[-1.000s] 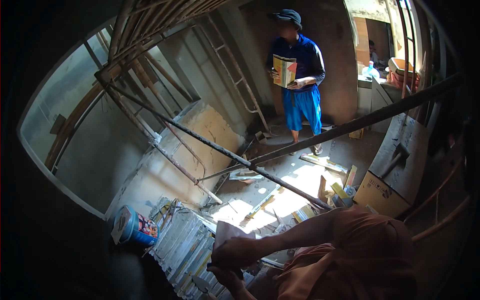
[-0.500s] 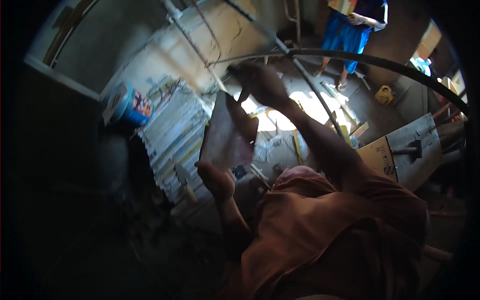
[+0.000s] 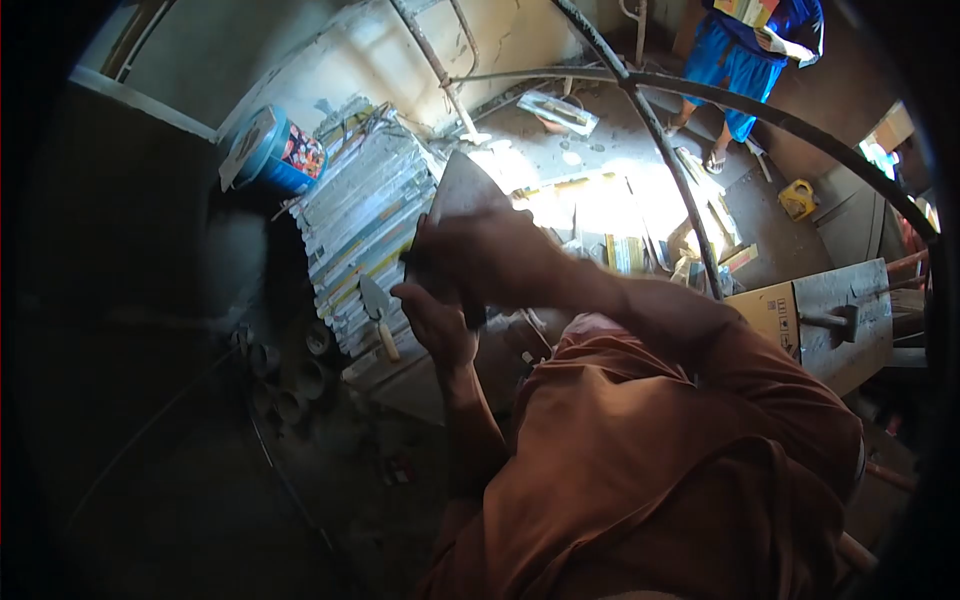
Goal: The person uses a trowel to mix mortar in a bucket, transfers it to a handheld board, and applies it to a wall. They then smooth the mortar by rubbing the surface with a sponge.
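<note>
The flat tile (image 3: pixel 462 190) you held looked stiff, thin and hard-edged. I judged it fairly heavy for its size and brittle, so a knock on a corner would probably chip it. It stood tilted on edge just above the near side of the stack of boxes (image 3: pixel 355 225). Your right hand (image 3: pixel 485 262) was clenched over its lower part, and your left hand (image 3: pixel 437 325) cupped it from beneath, fingers wrapped on it. Gripping opposite edges seemed safest. A trowel (image 3: pixel 378 308) lay on the stack's near end, a blue bucket (image 3: pixel 282 150) stood at its far end, and a co-worker in blue (image 3: pixel 752 50) stood well beyond the stack.
</note>
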The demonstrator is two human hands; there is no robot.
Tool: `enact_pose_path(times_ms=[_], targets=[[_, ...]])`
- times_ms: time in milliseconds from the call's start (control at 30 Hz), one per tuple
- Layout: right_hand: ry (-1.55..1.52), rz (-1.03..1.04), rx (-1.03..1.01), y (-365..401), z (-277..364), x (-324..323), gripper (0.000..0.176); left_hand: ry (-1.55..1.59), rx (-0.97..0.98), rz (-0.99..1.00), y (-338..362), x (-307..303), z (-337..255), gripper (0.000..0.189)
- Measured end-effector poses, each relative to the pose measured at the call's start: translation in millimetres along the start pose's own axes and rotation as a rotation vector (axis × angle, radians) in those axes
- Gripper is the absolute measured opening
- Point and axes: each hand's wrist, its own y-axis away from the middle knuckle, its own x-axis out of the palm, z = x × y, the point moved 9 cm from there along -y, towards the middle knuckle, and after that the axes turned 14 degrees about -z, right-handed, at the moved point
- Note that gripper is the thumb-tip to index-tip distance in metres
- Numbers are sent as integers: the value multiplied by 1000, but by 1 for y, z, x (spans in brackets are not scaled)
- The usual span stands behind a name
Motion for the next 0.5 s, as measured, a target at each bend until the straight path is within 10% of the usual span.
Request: enact_pose_path(times_ms=[100, 167, 200, 267, 367, 500], targets=[[-6, -261, 5, 1, -79, 37, 25, -266, 243, -325, -1, -25, 10, 65], [71, 334, 433, 12, -25, 13, 32, -647, 367, -153, -1, -38, 18, 58], [73, -110, -240, 23, -20, 38, 35, -817, 451, -73, 0, -44, 23, 55], [41, -118, -217, 10, -6, 4, 29, -73, -49, -205, -20, -43, 35, 57], [547, -147, 66, -25, -135, -18, 24, -213, -69, -562, -6, -54, 6, 69], [-622, -254, 453, -2, -192, -24, 19, -219, -42, -648, -17, -43, 3, 74]])
